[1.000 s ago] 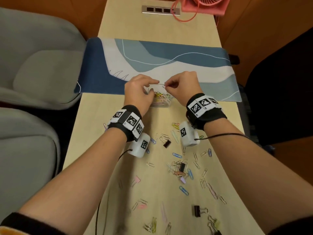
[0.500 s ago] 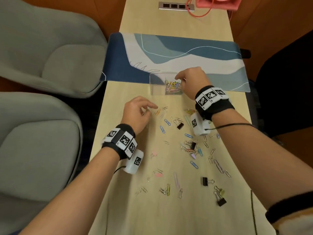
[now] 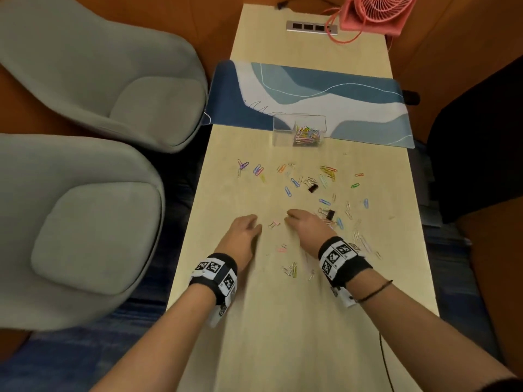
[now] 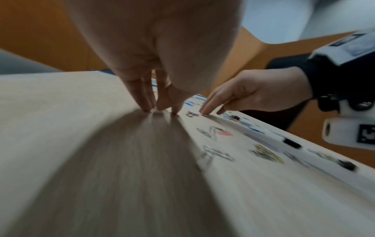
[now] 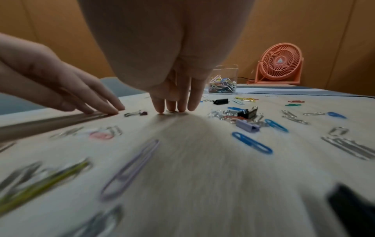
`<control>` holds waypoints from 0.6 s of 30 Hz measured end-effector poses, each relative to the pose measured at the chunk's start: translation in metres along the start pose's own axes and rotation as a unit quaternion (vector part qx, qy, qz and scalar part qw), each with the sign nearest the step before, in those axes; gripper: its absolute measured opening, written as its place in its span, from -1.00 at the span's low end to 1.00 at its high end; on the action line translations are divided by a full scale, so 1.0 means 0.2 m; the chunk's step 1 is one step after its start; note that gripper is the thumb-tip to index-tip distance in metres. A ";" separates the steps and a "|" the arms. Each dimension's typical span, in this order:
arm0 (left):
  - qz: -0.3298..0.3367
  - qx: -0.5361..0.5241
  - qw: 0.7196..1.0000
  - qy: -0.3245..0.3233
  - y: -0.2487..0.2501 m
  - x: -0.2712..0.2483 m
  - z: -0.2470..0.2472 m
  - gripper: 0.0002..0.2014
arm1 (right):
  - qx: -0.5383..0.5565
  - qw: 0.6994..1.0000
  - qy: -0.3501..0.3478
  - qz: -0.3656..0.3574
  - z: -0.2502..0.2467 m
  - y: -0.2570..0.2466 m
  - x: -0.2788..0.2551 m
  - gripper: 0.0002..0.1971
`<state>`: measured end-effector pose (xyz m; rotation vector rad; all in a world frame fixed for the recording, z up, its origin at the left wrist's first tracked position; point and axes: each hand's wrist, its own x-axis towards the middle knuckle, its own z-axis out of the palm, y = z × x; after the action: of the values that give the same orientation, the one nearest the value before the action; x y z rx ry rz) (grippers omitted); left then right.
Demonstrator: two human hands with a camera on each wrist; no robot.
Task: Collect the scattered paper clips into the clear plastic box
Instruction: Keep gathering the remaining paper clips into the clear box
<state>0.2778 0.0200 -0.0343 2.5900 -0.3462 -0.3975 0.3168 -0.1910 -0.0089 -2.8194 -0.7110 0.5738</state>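
Observation:
The clear plastic box (image 3: 283,131) stands at the near edge of the desk mat, with a heap of coloured clips in its right half; it shows again in the right wrist view as the clear plastic box (image 5: 223,75). Many paper clips (image 3: 325,176) lie scattered on the table between the box and my hands. My left hand (image 3: 252,223) and right hand (image 3: 291,217) rest side by side, fingers straight, tips on the wood. A small binder clip (image 3: 274,224) lies between them. My right fingertips (image 5: 172,107) touch a silver clip (image 5: 172,111). Neither hand holds anything.
Black binder clips (image 3: 312,188) lie mixed among the paper clips. A blue and white desk mat (image 3: 311,91) covers the far table; behind it are a power strip (image 3: 311,26) and an orange fan (image 3: 373,12). Grey chairs (image 3: 85,193) stand left of the table.
Both hands have drawn back from the box to the near part of the table. The right hand left the box's rim. Both now rest with fingertips on the wood.

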 end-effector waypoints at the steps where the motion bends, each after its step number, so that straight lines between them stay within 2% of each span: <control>1: -0.003 0.029 0.999 -0.018 0.02 -0.04 0.01 -0.43 | -0.005 1.000 0.001 -0.007 0.02 -0.01 -0.04 -0.46; 3: -0.016 0.064 0.997 -0.032 0.05 -0.12 0.02 -0.44 | 0.003 1.000 -0.007 -0.013 0.06 -0.03 -0.14 -0.45; 6: -0.034 0.062 0.997 -0.019 0.09 -0.22 0.05 -0.63 | 0.032 0.999 -0.018 -0.026 0.11 -0.04 -0.27 -0.44; 8: -0.032 0.046 0.998 -0.008 0.11 -0.29 0.08 -0.75 | 0.068 0.997 0.002 -0.019 0.13 -0.03 -0.34 -0.45; 12: -0.057 -0.023 0.998 0.030 0.11 -0.40 0.14 -0.76 | 0.159 0.973 0.119 0.119 0.12 0.01 -0.45 -0.62; 13: -0.074 -0.058 0.995 0.046 0.10 -0.41 0.15 -0.74 | 0.167 0.967 0.113 0.157 0.12 0.02 -0.48 -0.59; 15: -0.108 -0.121 0.983 0.083 0.10 -0.42 0.18 -0.68 | 0.168 0.960 0.055 0.217 0.14 0.00 -0.52 -0.42; 18: -0.123 -0.158 0.973 0.119 0.11 -0.39 0.21 -0.63 | 0.202 0.946 0.039 0.250 0.19 -0.08 -0.53 -0.27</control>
<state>0.1870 0.0074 -0.0413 2.3350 0.1162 -0.2013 0.2074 -0.2253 -0.0053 -2.5939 0.1452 0.5920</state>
